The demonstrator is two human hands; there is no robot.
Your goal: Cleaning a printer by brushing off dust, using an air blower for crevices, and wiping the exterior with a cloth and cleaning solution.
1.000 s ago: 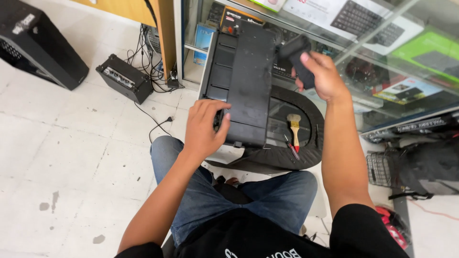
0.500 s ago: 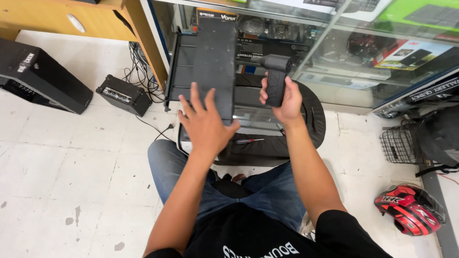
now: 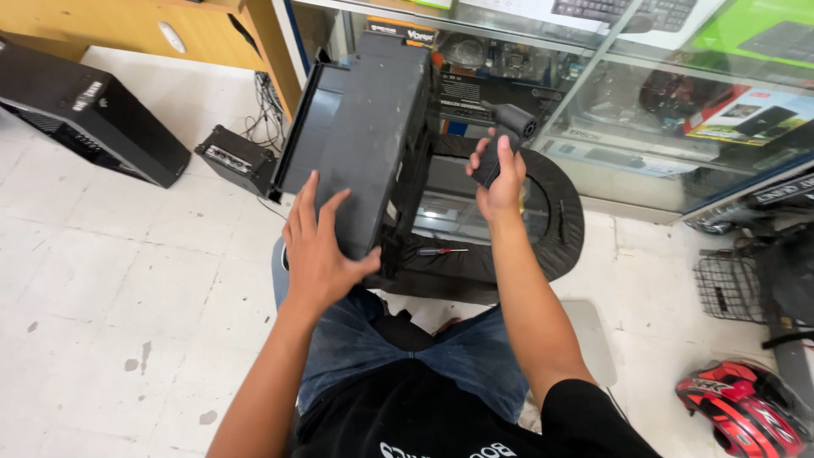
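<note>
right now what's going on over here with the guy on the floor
A person sits on the tiled floor in front of a glass display case. Their left hand lies flat against the side panel of a black computer case, holding it tilted up on edge. Their right hand grips a black handheld blower beside the case. A red-handled screwdriver lies on the round black mat under the case, and a red helmet sits off to the right.

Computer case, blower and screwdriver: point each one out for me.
Computer case (image 3: 373, 144), head view, on its dark side panel.
Blower (image 3: 507, 136), head view, on its body above the right hand (image 3: 500, 191).
Screwdriver (image 3: 441, 251), head view, on its shaft.
</note>
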